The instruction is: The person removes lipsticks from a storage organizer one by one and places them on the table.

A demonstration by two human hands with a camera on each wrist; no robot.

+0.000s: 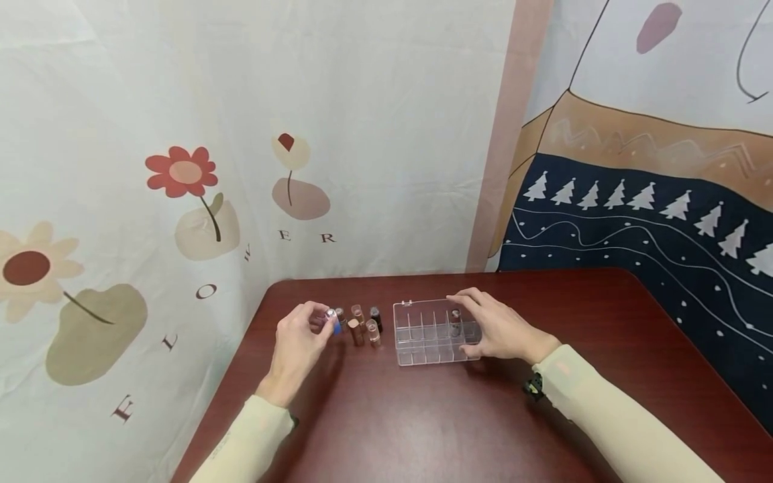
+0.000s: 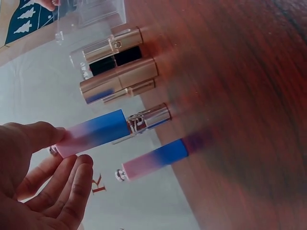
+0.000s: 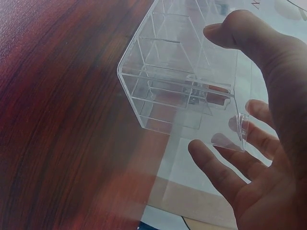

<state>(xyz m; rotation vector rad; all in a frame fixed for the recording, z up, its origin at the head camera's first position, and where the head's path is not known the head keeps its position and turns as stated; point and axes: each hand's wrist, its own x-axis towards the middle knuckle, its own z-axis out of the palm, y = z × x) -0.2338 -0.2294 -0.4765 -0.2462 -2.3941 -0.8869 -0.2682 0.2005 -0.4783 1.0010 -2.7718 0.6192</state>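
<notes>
My left hand (image 1: 300,339) pinches the upper end of a pink-to-blue lipstick tube (image 2: 93,134) between thumb and fingers. A matching pink-and-blue lipstick (image 2: 156,160) stands upright on the table beside it. A silver lipstick (image 2: 156,116), a rose-gold lipstick (image 2: 120,79) and a dark one (image 1: 376,318) stand in the cluster to its right. My right hand (image 1: 498,327) spans the right end of a clear divided organizer box (image 1: 423,353), thumb at the front and fingers at the back. One dark lipstick (image 1: 455,323) stands in a back-row compartment near that hand.
The dark red wooden table (image 1: 398,422) reaches back to a printed cloth backdrop (image 1: 386,134). More lipsticks, among them a clear-capped one (image 1: 373,333), stand between my left hand and the box.
</notes>
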